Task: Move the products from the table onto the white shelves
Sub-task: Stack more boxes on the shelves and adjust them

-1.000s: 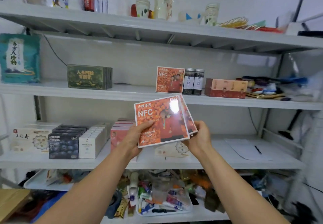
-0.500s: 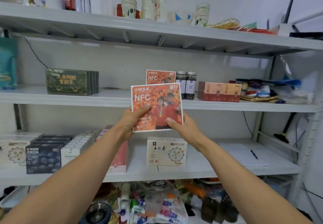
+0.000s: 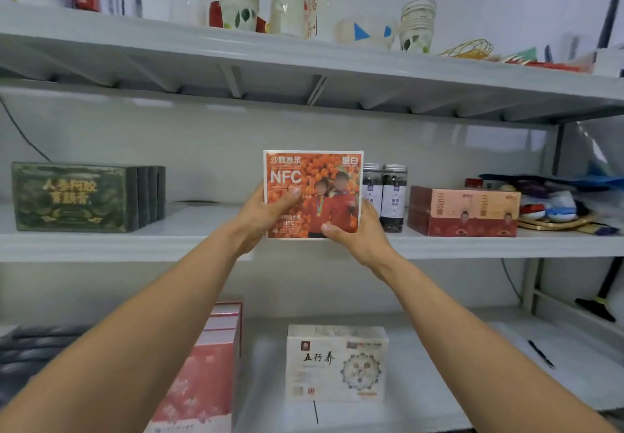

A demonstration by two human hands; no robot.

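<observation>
Both hands held one orange box (image 3: pixel 312 192) with the big letters NFC, upright and with its front turned to the camera, at the middle shelf (image 3: pixel 135 243) of the white rack. The left hand (image 3: pixel 260 216) gripped the left edge of the box: its thumb (image 3: pixel 293 192) lay flat on the front, just under the letters, and the other fingers were behind the box and hidden. The right hand (image 3: pixel 358 236) gripped the lower right corner, with the thumb (image 3: pixel 332 229) pressed on the front near the bottom edge and the fingers curled behind the right side. The bottom edge of the box stood at the front lip of the shelf; whether it already rested on the board could not be told. Just beside the box on the right stood two dark jars (image 3: pixel 385 196), partly covered by it, and further right a red and pink carton (image 3: pixel 464 211). Well apart on the left stood a green box (image 3: pixel 74 196). On the lower shelf (image 3: pixel 422 382) were a white box (image 3: pixel 337 363), a pink box (image 3: pixel 206 365) and a pen (image 3: pixel 540 353). The top shelf (image 3: pixel 304 61) carried paper cups (image 3: pixel 239 5) and bottles.
</observation>
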